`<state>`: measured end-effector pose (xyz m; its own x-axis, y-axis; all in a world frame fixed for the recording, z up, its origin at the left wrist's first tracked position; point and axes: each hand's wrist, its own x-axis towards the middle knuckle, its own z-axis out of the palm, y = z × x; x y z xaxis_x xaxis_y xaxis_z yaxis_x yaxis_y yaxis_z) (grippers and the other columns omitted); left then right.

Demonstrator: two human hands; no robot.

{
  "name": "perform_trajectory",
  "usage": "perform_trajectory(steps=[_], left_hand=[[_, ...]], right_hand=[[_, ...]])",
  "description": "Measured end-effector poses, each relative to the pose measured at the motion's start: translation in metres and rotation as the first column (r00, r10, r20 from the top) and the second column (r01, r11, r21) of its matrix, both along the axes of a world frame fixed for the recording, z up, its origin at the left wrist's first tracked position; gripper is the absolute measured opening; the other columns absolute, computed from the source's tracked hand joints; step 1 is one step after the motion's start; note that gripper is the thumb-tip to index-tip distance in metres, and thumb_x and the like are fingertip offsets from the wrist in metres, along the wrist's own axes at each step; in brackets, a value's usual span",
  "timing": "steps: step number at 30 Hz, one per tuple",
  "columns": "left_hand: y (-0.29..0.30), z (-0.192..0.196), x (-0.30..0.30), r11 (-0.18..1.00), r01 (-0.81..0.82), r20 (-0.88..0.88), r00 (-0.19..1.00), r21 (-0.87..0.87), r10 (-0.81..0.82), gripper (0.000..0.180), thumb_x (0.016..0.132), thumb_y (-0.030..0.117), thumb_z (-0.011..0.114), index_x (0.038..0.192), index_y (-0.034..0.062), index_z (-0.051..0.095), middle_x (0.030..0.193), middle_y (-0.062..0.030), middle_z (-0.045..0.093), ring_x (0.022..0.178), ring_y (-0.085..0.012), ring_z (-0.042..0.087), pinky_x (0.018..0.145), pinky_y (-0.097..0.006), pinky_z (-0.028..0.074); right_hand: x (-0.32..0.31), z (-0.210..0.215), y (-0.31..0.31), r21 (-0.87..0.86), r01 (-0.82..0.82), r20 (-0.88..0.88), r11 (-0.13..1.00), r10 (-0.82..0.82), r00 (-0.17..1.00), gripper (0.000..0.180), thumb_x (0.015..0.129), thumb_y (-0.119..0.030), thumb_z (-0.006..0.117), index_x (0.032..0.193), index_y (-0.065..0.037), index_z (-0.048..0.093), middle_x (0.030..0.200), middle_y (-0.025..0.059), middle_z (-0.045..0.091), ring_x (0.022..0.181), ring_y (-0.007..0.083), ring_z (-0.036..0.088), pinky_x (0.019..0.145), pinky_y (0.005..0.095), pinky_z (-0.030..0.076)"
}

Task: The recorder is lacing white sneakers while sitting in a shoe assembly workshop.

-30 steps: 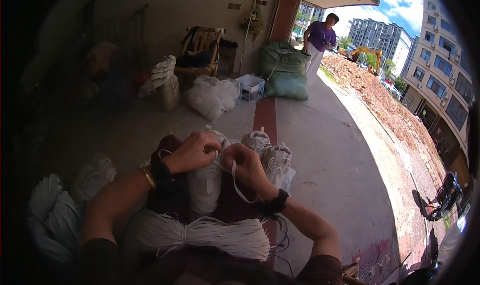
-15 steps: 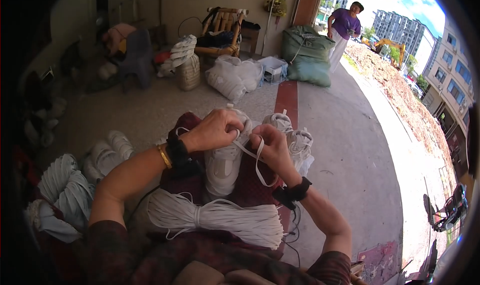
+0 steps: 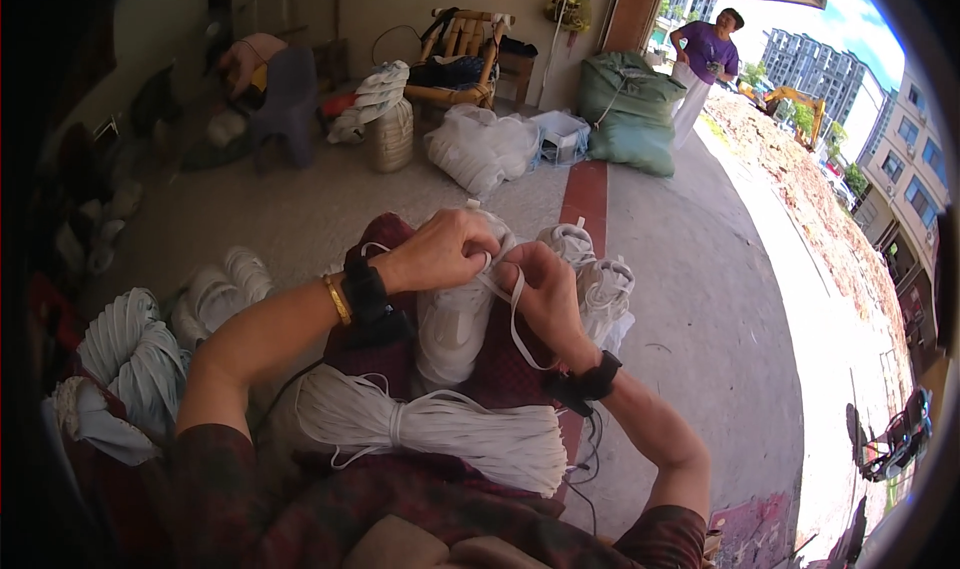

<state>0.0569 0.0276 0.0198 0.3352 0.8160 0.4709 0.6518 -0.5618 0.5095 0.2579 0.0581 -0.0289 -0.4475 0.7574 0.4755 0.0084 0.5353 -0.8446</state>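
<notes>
Concrete floor spreads out from the seated person to a far wall, where a big green sack, clear bags of white material and a bamboo chair stand; another person in a purple top is out by the sunlit opening. Closer in, loose coils of white cord rest at the person's left, within reach but clear of the work. Across the lap lies a long hank of white cord, cinched at one end so the strands stay together, resting on the dark red cloth that covers the knees and keeps it off the floor. Beyond it, upright on the same cloth, sits a fat white cord bundle, and just right of that two more finished bundles stand side by side. Left hand is clenched over the top of the fat bundle, pinning it while its fingers pinch a flat white strap. Right hand faces it, nearly touching, fingers curled tight on the same strap, which loops down below the wrist; I judge the two grips hold the strap taut around the bundle's neck. Both wrists carry black bands, and the left a thin gold bangle.
</notes>
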Motion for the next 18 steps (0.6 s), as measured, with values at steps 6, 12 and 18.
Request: perform_trajectory(steps=[6,12,18], left_hand=[[0.006,0.002,0.001,0.996,0.054,0.015,0.998,0.072,-0.055,0.019,0.075,0.002,0.06,0.09,-0.0026,0.071,0.08,-0.0151,0.065,0.068,-0.0253,0.06,0.063,-0.038,0.047],[0.009,0.008,0.004,0.998,-0.019,-0.16,0.987,-0.063,0.008,0.013,0.074,0.003,0.06,0.083,-0.0025,0.068,0.082,-0.0172,0.065,0.075,-0.0317,0.063,0.069,-0.042,0.05],[0.005,0.008,-0.003,0.997,-0.055,-0.29,0.955,0.046,0.066,0.008,0.076,0.002,0.06,0.08,-0.0018,0.065,0.086,-0.0192,0.066,0.089,-0.039,0.064,0.081,-0.047,0.051]], right_hand=[[-0.004,-0.004,0.009,-0.071,0.053,-0.031,0.996,-0.055,0.998,0.014,0.088,-0.007,0.071,0.094,0.002,0.061,0.077,0.0008,0.063,0.071,0.0055,0.056,0.064,0.0237,0.048],[-0.005,-0.003,0.009,-0.08,0.033,0.001,0.996,-0.033,0.999,0.016,0.091,-0.011,0.071,0.098,-0.002,0.061,0.076,0.0007,0.061,0.067,0.006,0.054,0.061,0.0248,0.046],[-0.003,0.026,-0.009,-0.103,-0.075,0.115,0.992,0.087,0.99,0.033,0.106,-0.037,0.052,0.119,-0.007,0.06,0.081,0.0033,0.06,0.062,0.0099,0.058,0.054,0.0255,0.046]])
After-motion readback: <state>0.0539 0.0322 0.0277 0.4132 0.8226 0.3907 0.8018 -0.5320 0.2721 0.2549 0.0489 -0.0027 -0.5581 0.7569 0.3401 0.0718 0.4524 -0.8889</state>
